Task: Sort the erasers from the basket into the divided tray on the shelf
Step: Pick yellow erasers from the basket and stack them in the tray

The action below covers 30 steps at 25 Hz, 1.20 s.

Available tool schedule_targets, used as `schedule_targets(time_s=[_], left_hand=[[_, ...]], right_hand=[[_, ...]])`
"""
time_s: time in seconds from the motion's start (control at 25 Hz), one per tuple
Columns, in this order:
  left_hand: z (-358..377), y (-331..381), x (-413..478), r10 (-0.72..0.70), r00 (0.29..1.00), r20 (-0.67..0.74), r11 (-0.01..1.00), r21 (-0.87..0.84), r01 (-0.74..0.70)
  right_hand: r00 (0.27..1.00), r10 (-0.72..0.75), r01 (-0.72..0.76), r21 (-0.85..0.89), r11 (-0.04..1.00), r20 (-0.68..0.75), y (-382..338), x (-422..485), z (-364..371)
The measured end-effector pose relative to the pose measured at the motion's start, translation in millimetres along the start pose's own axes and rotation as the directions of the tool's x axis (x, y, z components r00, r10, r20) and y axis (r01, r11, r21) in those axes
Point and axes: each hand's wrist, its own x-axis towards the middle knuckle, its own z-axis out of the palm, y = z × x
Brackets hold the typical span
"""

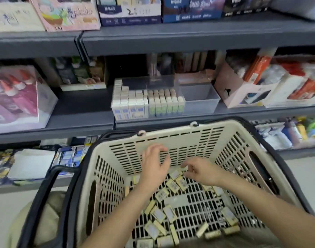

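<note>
A cream plastic basket (172, 138) with black handles sits below the shelf. Several small wrapped erasers (172, 187) lie scattered on its slotted floor. Both hands are inside it near the far wall. My left hand (155, 165) hovers with fingers spread and curled, holding nothing. My right hand (201, 170) is low over the pile, its fingertips pinching at an eraser (184, 170) by the far wall. On the shelf above stands the clear divided tray (198, 99): its left sections are packed with upright erasers (146, 102), its right section is bare.
The grey shelf (189, 122) edge runs just above the basket rim. A pink box of bottles (19, 97) stands left of the tray, a white box of stationery (246, 86) right of it. Packets fill the lower shelf on both sides.
</note>
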Motion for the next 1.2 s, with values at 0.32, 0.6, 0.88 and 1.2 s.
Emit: schedule_targets(time_s=[0.32,0.6,0.88,1.2], left_hand=[[19,-76,-17,-0.489,0.835,0.253,0.872,0.112,0.477],[33,-68,-19,-0.538,0.764,0.357,0.820,0.011,0.572],[33,-66,-22,-0.530,0.482,0.698,0.192,-0.455,0.870],[-5,-99,-22,-0.635,0.527,0.565,0.035,-0.660,0.751]], right_hand=[[0.965,0.187,-0.085,-0.452,0.888,0.185,-10,36,88],[0.927,0.334,-0.240,-0.411,0.879,0.172,0,37,99],[0.994,0.042,-0.069,0.285,0.956,0.098,-25,34,80],[0.959,-0.007,0.044,-0.127,0.991,0.283,-22,41,101]])
